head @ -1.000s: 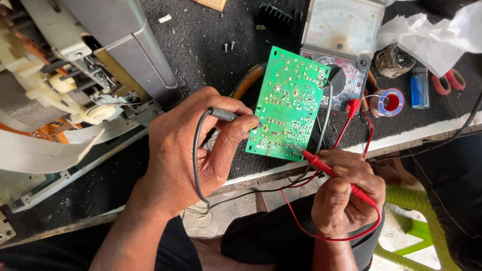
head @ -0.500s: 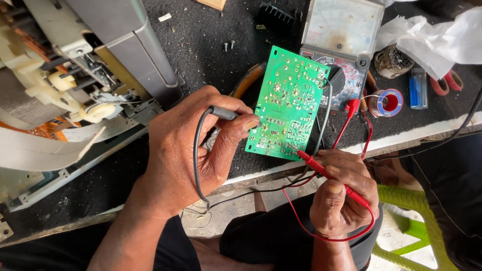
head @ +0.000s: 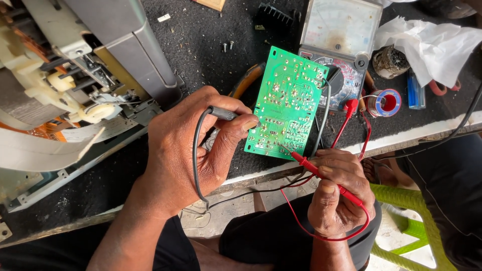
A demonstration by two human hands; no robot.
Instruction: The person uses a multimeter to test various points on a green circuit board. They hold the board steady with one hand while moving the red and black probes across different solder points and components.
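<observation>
Board: green circuit board lies solder side up on the black surface, between the two hands, its lower edge near the surface's front rim.
Left hand: left hand has its fingers pinched around the black probe; the probe tip meets the board's left edge just past the thumb, and the black lead loops back over the hand.
Right hand: right hand has its fingers clenched on the red probe; the tip rests on the board's lower right corner, just above the knuckles, and the red lead curls under the fist.
Beyond the fingers: analog meter touches the board's far edge; solder spool sits to its right.
Left of the fingers: opened grey machine on the same surface.
</observation>
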